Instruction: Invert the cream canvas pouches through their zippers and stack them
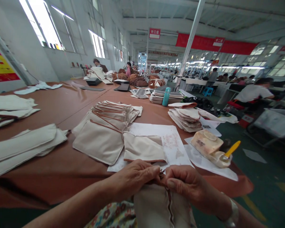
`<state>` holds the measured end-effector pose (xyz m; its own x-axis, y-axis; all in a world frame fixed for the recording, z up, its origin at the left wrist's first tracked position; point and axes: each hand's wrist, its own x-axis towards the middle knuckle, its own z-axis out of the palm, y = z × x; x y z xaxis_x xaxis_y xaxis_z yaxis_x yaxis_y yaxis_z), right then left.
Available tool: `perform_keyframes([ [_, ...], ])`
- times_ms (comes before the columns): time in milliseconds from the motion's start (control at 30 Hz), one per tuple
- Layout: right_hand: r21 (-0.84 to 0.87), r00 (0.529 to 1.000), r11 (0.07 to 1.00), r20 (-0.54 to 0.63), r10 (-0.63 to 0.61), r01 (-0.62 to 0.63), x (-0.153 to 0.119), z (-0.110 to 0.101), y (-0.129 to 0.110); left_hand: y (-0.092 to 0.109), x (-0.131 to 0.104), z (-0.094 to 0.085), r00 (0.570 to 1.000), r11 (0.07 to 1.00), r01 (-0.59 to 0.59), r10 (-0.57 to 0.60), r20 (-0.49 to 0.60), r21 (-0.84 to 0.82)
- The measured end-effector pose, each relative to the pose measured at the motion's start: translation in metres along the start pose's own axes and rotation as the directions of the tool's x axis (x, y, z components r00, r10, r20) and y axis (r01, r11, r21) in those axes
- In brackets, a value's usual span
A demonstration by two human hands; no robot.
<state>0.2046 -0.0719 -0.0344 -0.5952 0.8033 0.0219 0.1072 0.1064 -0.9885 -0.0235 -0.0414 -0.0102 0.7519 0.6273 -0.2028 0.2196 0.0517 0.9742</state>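
A cream fabric pouch piece (152,207) with a dark brown-edged seam hangs over my lap at the table's front edge. Both hands meet at its top end. My left hand (139,172) pinches the brown edge there between thumb and fingers. Close beside it, my right hand (186,182) is closed on the same end, thumb pressed against the fingers. Small brown ends stick up between the two hands. Just beyond them, a cream pouch piece (143,147) with brown trim lies on a white paper sheet (173,133), touching a fanned pile of similar pieces (98,139).
At the right stands a stained container (206,142) with a yellow-handled brush (232,148). Behind it are stacked cream pieces (186,117) and a teal bottle (166,96). More cream panels (26,142) lie left on the brown-covered table (68,95). A person (254,91) sits at far right.
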Motion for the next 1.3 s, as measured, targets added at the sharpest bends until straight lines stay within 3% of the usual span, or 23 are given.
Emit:
perform_keyframes([
  [200,-0.045,0.998,0.999,0.065,-0.026,0.029,0.001,-0.004,-0.007,-0.009,0.005,0.000,0.993,0.988,0.057,-0.041,0.107,-0.143],
  [500,-0.134,0.990,0.989,0.137,-0.039,0.058,-0.001,-0.004,-0.012,-0.007,0.003,0.000,0.981,0.995,0.040,-0.023,0.191,-0.087],
  [700,-0.239,0.997,0.970,0.070,-0.038,0.054,-0.006,-0.001,-0.014,-0.004,0.007,0.005,0.991,0.998,0.001,0.008,0.137,-0.065],
  [833,-0.102,0.996,0.990,0.005,-0.094,0.094,-0.004,0.006,-0.005,-0.009,0.010,0.017,0.996,0.987,-0.023,0.036,0.078,-0.158],
  [900,0.003,0.994,0.996,-0.064,-0.087,0.088,-0.002,0.008,0.005,-0.011,0.012,0.024,0.999,0.979,-0.045,0.044,-0.012,-0.198],
  [967,0.005,0.989,0.997,-0.130,-0.069,0.071,0.000,0.004,0.011,-0.012,0.015,0.028,0.985,0.993,-0.070,0.053,-0.165,-0.095],
  [1033,-0.148,0.972,0.986,-0.209,-0.109,0.078,0.000,-0.004,0.010,-0.008,0.019,0.031,0.942,0.993,-0.060,0.090,-0.324,0.101],
  [1100,-0.317,0.948,0.944,-0.260,-0.182,0.094,-0.002,-0.014,-0.001,-0.002,0.022,0.035,0.902,0.969,-0.053,0.151,-0.405,0.243],
  [1167,-0.390,0.954,0.916,-0.226,-0.199,0.099,-0.003,-0.020,-0.017,0.006,0.024,0.038,0.874,0.934,-0.108,0.253,-0.416,0.340],
  [1233,-0.389,0.985,0.918,-0.107,-0.134,0.083,-0.005,-0.020,-0.031,0.014,0.025,0.039,0.848,0.887,-0.173,0.355,-0.394,0.427],
  [1300,-0.379,0.996,0.922,-0.012,-0.084,0.073,-0.006,-0.018,-0.040,0.021,0.023,0.031,0.881,0.875,-0.211,0.363,-0.303,0.436],
])
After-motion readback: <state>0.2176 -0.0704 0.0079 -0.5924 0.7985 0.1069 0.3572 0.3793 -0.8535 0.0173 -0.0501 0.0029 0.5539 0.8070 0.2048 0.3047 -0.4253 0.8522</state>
